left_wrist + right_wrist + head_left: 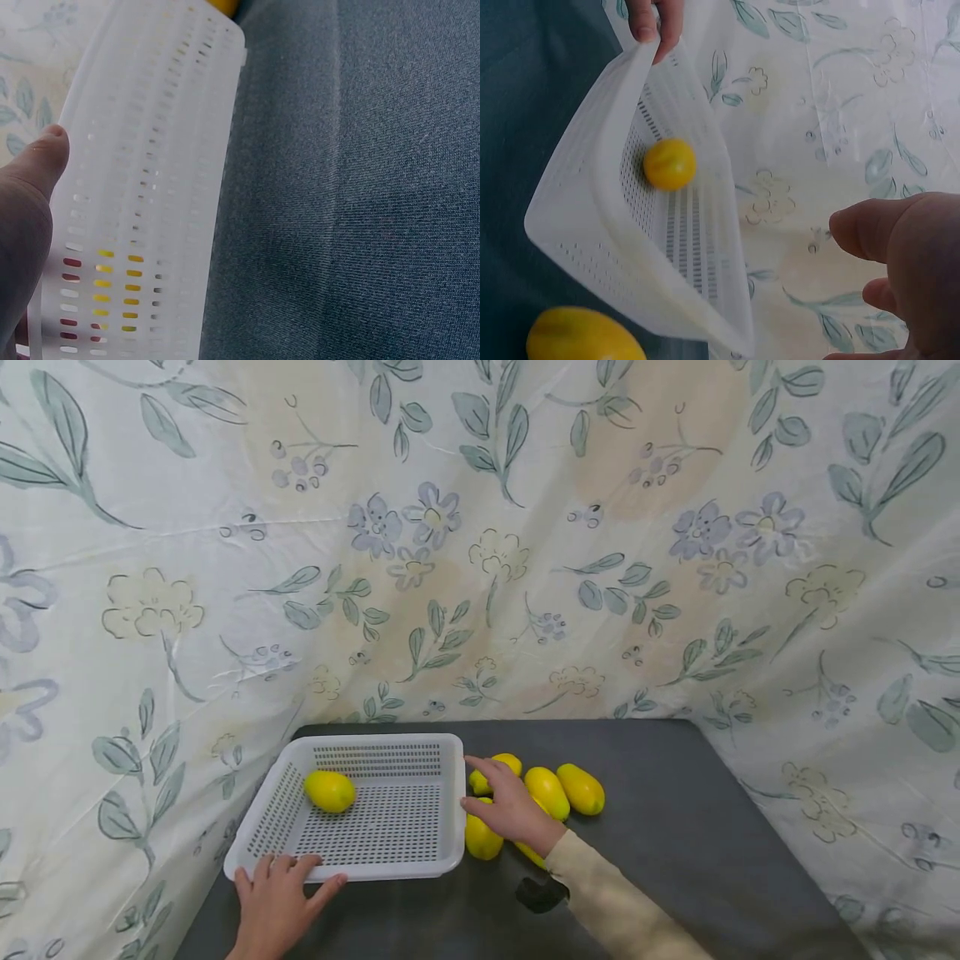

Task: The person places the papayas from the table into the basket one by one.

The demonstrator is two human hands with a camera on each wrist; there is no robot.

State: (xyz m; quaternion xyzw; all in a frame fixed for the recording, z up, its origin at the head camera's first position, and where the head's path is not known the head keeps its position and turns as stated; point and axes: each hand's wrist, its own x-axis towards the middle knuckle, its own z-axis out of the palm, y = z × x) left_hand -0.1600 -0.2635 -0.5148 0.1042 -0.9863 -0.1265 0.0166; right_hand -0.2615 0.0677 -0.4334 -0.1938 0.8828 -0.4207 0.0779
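Note:
A white perforated basket (420, 864) (142, 187) (592, 225) sits on the left of a dark table (675, 827). One yellow fruit (330, 791) (669, 164) lies inside it at the far left. My left hand (296, 870) grips the basket's near rim, fingers (654, 19) over the edge and thumb (37, 165) against the wall. Just right of the basket lie several yellow fruits (581, 788) (581, 335) in a cluster. My right hand (480, 785) is over this cluster, fingers (900, 232) relaxed and holding nothing. It covers part of the fruits beneath it.
A floral sheet (480, 568) hangs close behind the table and drapes down both sides. The table's right half (712, 860) is bare dark cloth (360, 187). A black strap-on device (542, 893) sits at my right wrist.

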